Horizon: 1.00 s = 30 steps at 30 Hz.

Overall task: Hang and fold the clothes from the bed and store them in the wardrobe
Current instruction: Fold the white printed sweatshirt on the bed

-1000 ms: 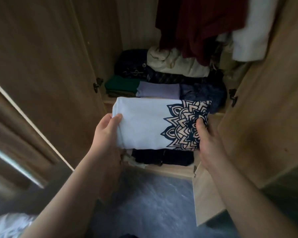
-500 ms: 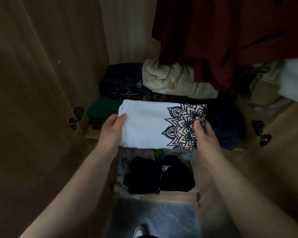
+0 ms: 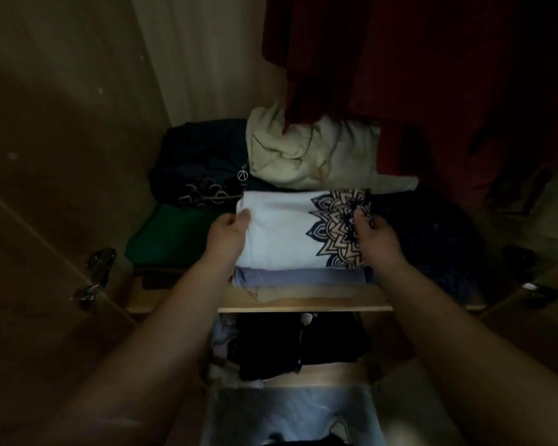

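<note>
Gripping folded white shirt [image 3: 281, 233] | left hand [image 3: 227, 235], right hand [image 3: 376, 239] fingers [image 3: 362, 218] | atop lilac garment [image 3: 300, 277]

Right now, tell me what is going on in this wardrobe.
A person holds a folded white shirt with a dark mandala print by both ends: the left hand pinches its plain edge and the right hand grips the printed edge. The shirt lies on a folded lavender garment on the wardrobe shelf, with a green garment to its left and a cream garment behind. Neither hand has let go yet.
</note>
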Each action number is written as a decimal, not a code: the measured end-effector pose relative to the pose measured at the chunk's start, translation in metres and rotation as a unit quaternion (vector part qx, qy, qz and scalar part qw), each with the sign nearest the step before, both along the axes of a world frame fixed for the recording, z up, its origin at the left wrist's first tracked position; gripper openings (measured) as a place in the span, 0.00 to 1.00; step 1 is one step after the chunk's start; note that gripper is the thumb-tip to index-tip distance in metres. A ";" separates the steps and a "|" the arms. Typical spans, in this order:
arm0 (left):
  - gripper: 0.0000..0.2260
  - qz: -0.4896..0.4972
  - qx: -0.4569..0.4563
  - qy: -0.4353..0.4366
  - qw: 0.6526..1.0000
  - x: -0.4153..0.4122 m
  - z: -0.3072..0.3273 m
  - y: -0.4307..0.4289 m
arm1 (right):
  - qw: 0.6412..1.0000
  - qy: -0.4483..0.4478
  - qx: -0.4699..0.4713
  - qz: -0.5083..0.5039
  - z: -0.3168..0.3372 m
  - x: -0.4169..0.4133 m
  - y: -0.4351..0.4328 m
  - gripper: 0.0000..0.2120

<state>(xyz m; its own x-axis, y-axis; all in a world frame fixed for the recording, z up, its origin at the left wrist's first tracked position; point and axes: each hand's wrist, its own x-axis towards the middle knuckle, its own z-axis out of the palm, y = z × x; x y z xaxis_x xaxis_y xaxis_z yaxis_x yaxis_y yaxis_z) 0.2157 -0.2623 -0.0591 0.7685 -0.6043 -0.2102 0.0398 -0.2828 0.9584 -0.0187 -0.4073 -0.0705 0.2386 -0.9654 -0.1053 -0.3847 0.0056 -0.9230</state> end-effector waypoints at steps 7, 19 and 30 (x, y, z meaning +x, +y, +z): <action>0.17 -0.028 0.189 -0.114 0.975 -0.001 -0.038 -0.006 | 0.987 0.158 0.019 -0.011 -0.047 -0.002 -0.019 0.30; 0.24 -0.148 0.077 -0.518 0.839 -0.036 0.009 -0.005 | 0.838 0.261 -0.467 0.104 0.014 0.013 0.030 0.20; 0.28 -0.251 0.219 -0.530 0.780 -0.063 -0.036 -0.010 | 0.832 0.408 -0.338 0.164 -0.021 0.025 0.047 0.26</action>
<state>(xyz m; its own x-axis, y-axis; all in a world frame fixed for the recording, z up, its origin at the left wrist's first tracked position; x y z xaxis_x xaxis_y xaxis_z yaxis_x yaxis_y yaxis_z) 0.1525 -0.2718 -0.0947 0.3409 -0.9335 0.1112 -0.9301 -0.3177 0.1845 0.0066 -0.3602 -0.0912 0.6166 -0.7667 0.1789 -0.7630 -0.6380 -0.1041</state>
